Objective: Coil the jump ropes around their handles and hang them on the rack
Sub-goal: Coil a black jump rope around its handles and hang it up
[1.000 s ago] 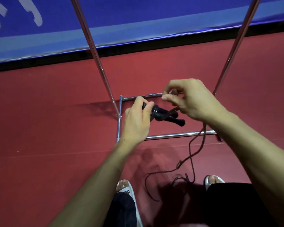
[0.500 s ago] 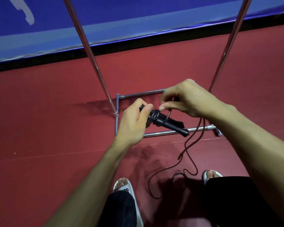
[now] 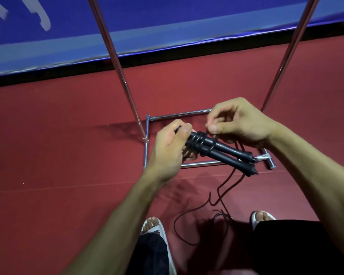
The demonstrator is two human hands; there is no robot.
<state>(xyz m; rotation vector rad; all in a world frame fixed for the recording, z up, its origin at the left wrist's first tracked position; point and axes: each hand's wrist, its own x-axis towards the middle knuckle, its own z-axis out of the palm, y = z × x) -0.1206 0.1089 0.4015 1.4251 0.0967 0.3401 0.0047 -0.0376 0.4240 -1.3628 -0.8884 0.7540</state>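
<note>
The left hand has its fingers curled tight round one end of the two black handles, which lie side by side and slant down to the right above the base of the chrome rack. The right hand pinches the thin dark rope between thumb and forefinger just above the handles, where several turns of it are wound round the pair beside the left thumb. The loose rest of the rope drops to the red floor and loops between two sandalled feet.
</note>
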